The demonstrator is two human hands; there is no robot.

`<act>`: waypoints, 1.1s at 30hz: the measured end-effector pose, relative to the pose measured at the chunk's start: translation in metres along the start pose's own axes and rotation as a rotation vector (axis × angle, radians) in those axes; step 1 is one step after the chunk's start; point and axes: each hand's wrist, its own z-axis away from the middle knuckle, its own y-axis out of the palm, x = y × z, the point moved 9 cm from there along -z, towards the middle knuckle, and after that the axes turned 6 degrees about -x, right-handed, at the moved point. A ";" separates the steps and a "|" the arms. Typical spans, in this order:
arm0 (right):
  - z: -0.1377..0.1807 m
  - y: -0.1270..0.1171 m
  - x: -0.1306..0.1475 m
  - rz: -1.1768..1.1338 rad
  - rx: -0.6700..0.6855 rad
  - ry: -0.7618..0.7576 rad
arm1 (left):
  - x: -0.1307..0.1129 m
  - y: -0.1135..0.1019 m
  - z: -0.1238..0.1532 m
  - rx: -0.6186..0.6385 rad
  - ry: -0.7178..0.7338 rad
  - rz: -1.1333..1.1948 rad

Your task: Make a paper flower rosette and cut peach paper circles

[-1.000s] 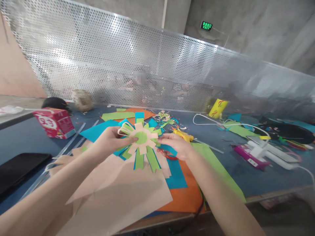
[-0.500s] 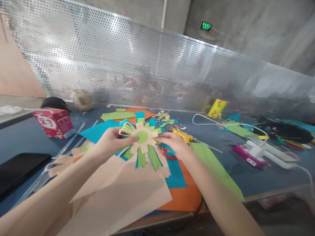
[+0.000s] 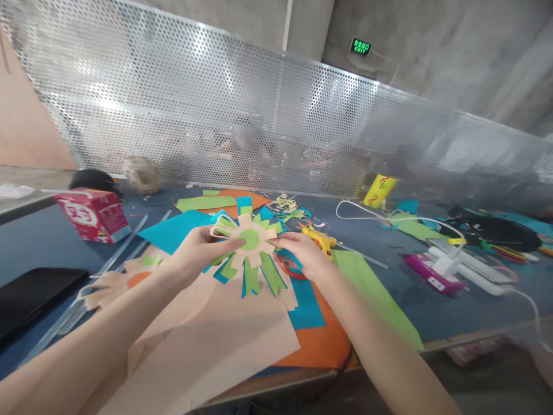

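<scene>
Between my two hands is a layered paper flower (image 3: 249,240) with peach, green and blue petals and a round green centre. My left hand (image 3: 206,246) pinches its left side, the thumb lying on the front near the centre. On the right edge, my right hand (image 3: 302,251) grips a peach petal between thumb and fingers. Below the flower lie peach sheets (image 3: 224,340), partly over blue and orange paper. Red-handled scissors (image 3: 290,270) are partly hidden behind my right hand. A second peach flower with an orange centre (image 3: 139,280) lies beside my left forearm.
A yellow glue gun (image 3: 320,239) lies behind my right hand. Paper scraps (image 3: 290,208) are scattered near the perforated metal screen (image 3: 268,109). A red box (image 3: 92,215) and black phone (image 3: 38,300) are on the left; a purple power strip (image 3: 434,274) with white cables is on the right.
The paper flower has turned slightly in my hands, its lower green petals shifting a little to the right. Both hands keep their hold, and the view has shifted slightly.
</scene>
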 end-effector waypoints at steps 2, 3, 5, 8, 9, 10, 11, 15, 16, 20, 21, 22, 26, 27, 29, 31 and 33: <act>-0.001 0.002 0.000 -0.027 0.027 0.000 | 0.003 -0.001 -0.002 0.003 -0.010 0.009; -0.001 0.003 -0.001 -0.040 0.040 0.003 | 0.004 -0.001 -0.003 0.005 -0.018 0.011; -0.001 0.004 -0.002 -0.059 0.061 0.011 | 0.007 -0.001 -0.004 0.010 -0.033 0.014; 0.000 0.007 -0.001 -0.088 0.085 -0.007 | 0.006 0.000 -0.004 0.026 -0.025 0.032; 0.001 0.007 0.001 -0.092 0.087 -0.019 | 0.005 0.001 -0.004 0.032 -0.018 0.036; 0.002 0.007 0.002 -0.090 0.086 -0.029 | 0.004 0.001 -0.004 0.035 -0.011 0.035; 0.003 0.008 0.003 -0.081 0.082 -0.032 | 0.004 0.001 -0.004 0.036 -0.005 0.030; 0.005 0.007 0.003 -0.036 0.059 -0.001 | 0.002 0.000 -0.004 0.016 0.013 -0.006; 0.005 0.007 0.003 -0.024 0.056 0.003 | 0.002 -0.001 -0.004 0.008 0.015 -0.010; 0.002 0.003 0.002 0.041 0.038 -0.011 | -0.001 -0.001 -0.002 -0.017 0.026 -0.015; 0.002 0.003 0.002 0.057 0.037 -0.015 | -0.002 -0.001 -0.001 -0.020 0.033 -0.015; 0.001 0.002 0.001 0.072 0.035 -0.019 | -0.003 -0.001 0.000 -0.022 0.040 -0.016; 0.003 0.000 0.002 0.104 0.010 -0.018 | -0.004 -0.001 -0.001 -0.014 0.052 -0.029; 0.003 0.000 0.003 0.110 0.003 -0.020 | -0.004 -0.001 -0.002 -0.012 0.055 -0.030; 0.004 0.000 0.005 0.125 -0.009 -0.028 | -0.003 -0.001 -0.003 -0.006 0.060 -0.024; 0.005 -0.001 0.007 0.133 -0.023 -0.035 | -0.002 -0.001 -0.004 -0.007 0.060 -0.009; 0.006 -0.004 0.008 0.123 -0.040 -0.031 | 0.000 -0.003 -0.004 -0.012 0.048 0.015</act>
